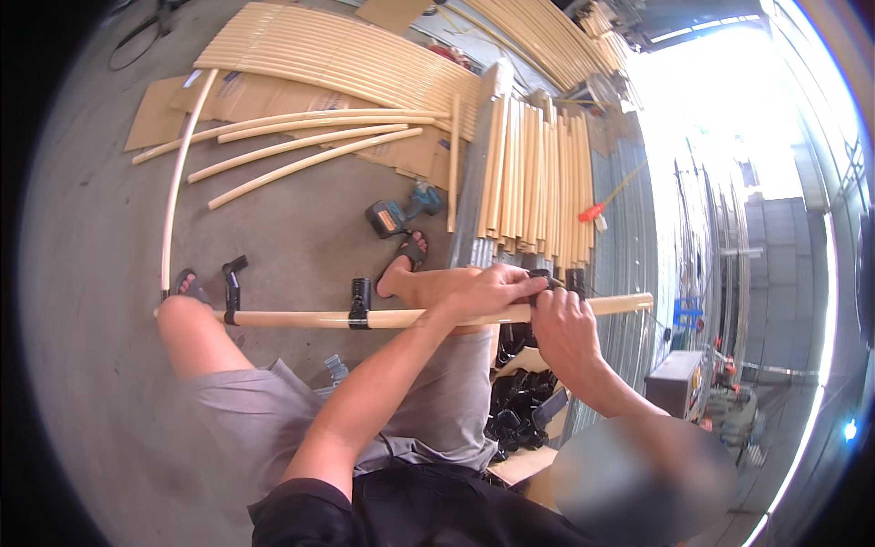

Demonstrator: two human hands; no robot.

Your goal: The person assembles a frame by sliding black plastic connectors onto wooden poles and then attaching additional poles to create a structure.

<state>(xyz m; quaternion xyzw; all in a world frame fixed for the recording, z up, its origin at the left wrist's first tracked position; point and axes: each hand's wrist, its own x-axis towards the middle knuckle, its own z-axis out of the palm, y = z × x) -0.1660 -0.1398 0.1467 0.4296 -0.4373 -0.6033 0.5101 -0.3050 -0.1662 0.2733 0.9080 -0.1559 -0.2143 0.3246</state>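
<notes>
A long cream pipe [293,319] lies crosswise over my legs. Along it sit black pipe joints: one upright clamp [360,304] left of my hands, another [231,294] near the left knee, and one [575,281] just past my right hand. My left hand [490,290] reaches over the pipe, its fingers closed at a black pipe joint [540,275]. Right beside it, my right hand [567,330] curls over the pipe at the same joint, fingertips close to the left ones. The fingers partly hide that joint. At the far left another cream pipe [180,178] joins the assembly.
Beyond my foot a teal cordless drill [404,211] rests on the floor. Loose cream pipes [305,153] and a wide row of them [337,59] lie on cardboard. More pipes [538,178] are stacked ahead. Black joints [524,406] fill a box beside my thigh.
</notes>
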